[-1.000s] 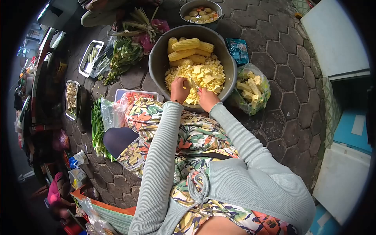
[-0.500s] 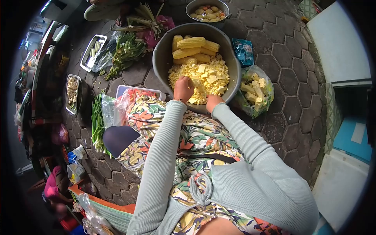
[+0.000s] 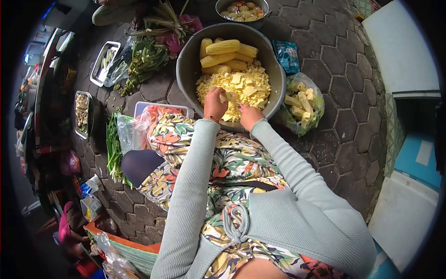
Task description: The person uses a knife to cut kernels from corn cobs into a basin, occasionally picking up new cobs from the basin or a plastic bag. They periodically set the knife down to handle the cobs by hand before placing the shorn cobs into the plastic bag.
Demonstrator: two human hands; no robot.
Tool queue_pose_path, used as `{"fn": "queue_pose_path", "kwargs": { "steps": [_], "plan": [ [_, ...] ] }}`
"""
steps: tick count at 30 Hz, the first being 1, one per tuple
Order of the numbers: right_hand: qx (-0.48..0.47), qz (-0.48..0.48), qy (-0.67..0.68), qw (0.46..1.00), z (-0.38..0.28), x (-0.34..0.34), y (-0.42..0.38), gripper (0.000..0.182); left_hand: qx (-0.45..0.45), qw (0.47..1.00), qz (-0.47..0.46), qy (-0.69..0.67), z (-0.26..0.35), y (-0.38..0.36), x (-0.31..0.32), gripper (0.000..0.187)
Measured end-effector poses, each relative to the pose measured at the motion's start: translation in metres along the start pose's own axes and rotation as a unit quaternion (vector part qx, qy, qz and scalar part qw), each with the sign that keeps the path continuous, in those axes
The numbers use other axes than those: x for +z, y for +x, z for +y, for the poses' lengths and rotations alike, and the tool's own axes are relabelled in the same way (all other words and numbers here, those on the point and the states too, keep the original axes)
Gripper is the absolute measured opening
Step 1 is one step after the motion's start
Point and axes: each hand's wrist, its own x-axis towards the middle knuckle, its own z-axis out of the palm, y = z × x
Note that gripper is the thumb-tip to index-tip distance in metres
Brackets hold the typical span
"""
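A large grey basin (image 3: pixel 277 81) holds whole peeled corn cobs (image 3: pixel 224 47) at its far side and a heap of cut yellow kernels (image 3: pixel 251 83) nearer me. Over the near left part of the heap, my left hand (image 3: pixel 215 104) is closed round a pale corn cob (image 3: pixel 228 96). Just right of it, my right hand (image 3: pixel 250 115) has its fingers closed on a small thin tool, perhaps a knife, mostly hidden by the fingers. Both hands are above the kernels, close together.
A plastic bag of stripped cobs (image 3: pixel 302 104) and a blue packet (image 3: pixel 286 56) lie right of the basin. Beyond stands a bowl of potatoes (image 3: pixel 242 11). Leafy greens (image 3: pixel 145 60), trays and green onions (image 3: pixel 114 149) are on the left. A person's foot (image 3: pixel 111 15) shows at the top left.
My right hand has moved up, closer to my left hand and the cob. The whole view has shifted slightly, with the basin now a little higher and further left.
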Motion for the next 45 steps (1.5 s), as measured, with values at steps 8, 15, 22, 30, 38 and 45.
{"fn": "queue_pose_path", "kwargs": {
  "steps": [8,15,22,30,38,45],
  "plan": [
    [0.028,-0.009,-0.066,0.997,0.018,0.031,0.073,0.029,0.005,1.0,-0.017,0.016,0.003,0.0,0.003,0.028],
    [-0.032,-0.088,-0.173,0.98,0.038,0.037,0.082,0.031,-0.035,0.999,0.011,0.003,-0.001,0.001,-0.003,0.028],
    [-0.046,-0.12,-0.188,0.974,0.022,-0.01,0.055,0.034,0.008,1.0,0.026,-0.006,-0.007,0.003,-0.015,0.03],
    [0.073,-0.021,-0.02,0.997,0.003,0.018,0.025,0.028,-0.04,0.999,-0.012,-0.003,0.0,0.0,-0.009,0.028],
    [0.062,-0.056,-0.132,0.988,0.012,0.032,0.079,0.026,-0.064,0.998,-0.001,-0.005,0.006,0.0,-0.008,0.027],
    [0.055,-0.021,-0.104,0.993,0.014,0.028,0.075,0.027,-0.026,1.0,0.002,0.009,0.005,-0.002,-0.005,0.028]
  ]
}}
